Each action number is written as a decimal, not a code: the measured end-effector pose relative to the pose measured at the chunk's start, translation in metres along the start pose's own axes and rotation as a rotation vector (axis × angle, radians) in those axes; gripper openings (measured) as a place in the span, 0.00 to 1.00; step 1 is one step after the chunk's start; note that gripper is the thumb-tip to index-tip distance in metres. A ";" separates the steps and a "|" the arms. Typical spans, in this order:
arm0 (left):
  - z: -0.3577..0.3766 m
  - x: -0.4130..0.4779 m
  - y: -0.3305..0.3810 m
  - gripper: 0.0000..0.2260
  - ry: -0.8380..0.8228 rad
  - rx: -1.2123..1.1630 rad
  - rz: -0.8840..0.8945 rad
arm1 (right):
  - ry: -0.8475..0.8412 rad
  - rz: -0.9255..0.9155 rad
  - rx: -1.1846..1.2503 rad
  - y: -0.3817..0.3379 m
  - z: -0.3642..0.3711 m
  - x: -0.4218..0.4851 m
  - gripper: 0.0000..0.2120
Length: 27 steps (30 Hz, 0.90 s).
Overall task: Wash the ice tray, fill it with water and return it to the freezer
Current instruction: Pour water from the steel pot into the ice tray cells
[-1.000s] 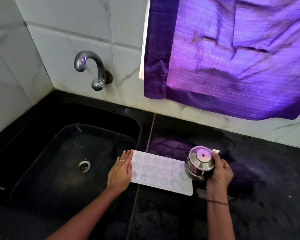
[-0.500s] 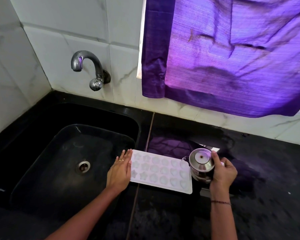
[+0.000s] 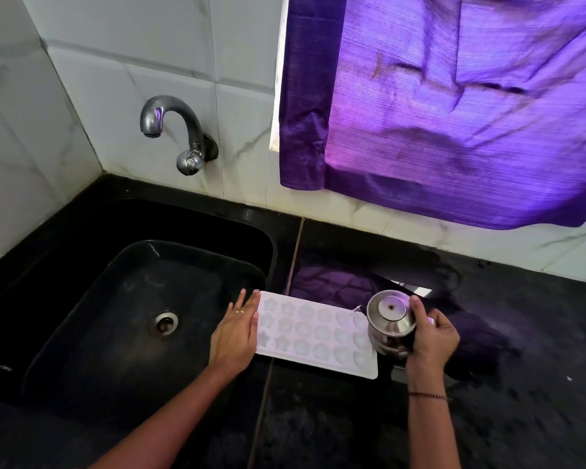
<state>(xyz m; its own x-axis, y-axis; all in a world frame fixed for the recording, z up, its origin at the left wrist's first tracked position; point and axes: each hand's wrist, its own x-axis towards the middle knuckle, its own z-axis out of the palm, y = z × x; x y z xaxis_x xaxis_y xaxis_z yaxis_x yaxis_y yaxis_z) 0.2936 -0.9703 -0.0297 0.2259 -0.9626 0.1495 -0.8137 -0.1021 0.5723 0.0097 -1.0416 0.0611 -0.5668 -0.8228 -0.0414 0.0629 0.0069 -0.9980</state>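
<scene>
Left hand (image 3: pixel 236 333) first: I see it flat and relaxed, fingers straight and close together, their sides laid against the left short edge of the ice tray (image 3: pixel 313 333). It touches the tray without curling round it. A thin ring (image 3: pixel 239 312) sits on one finger.

On the other side, my view shows the right hand (image 3: pixel 432 336) wrapped round a small steel pot (image 3: pixel 390 321), fingers curled over its far side and thumb toward me. A dark beaded bracelet (image 3: pixel 427 396) circles that wrist.

For containers, the ice tray is white, with three rows of cells, some star-shaped and some round. It lies flat on the black counter (image 3: pixel 487 418), angled a little, its left end at the right rim of the sink (image 3: pixel 82 265) and its right end under or just beside the pot. The cells look pale and glossy, but I cannot tell whether they hold water.

Steel pot: it has a lid with a small knob in the middle, and the top faces my camera. The lid hides what is inside. Whether its base rests on the counter or hangs just above the tray's right end, I cannot tell.

The sink is a deep black basin with a metal drain (image 3: pixel 164 323) at the bottom. A curved metal tap (image 3: pixel 173 130) comes out of the white marble tiles (image 3: pixel 132 45) above it, spout over the basin.

A purple curtain (image 3: pixel 454 113) hangs behind the counter, and its colour reflects on the counter just behind the tray.
</scene>
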 end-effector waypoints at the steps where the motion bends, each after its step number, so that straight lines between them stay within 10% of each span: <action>1: 0.000 0.000 0.000 0.20 0.001 0.000 0.000 | 0.005 0.007 0.030 -0.001 0.000 0.000 0.24; 27: -0.003 0.000 -0.001 0.23 0.033 0.039 0.022 | 0.051 -0.023 0.102 0.000 -0.026 0.011 0.25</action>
<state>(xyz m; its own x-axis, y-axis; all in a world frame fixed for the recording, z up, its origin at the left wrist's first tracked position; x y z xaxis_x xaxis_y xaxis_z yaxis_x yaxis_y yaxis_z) 0.2964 -0.9699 -0.0283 0.2246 -0.9559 0.1891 -0.8388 -0.0909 0.5368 -0.0179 -1.0360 0.0590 -0.6098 -0.7922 -0.0232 0.1309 -0.0718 -0.9888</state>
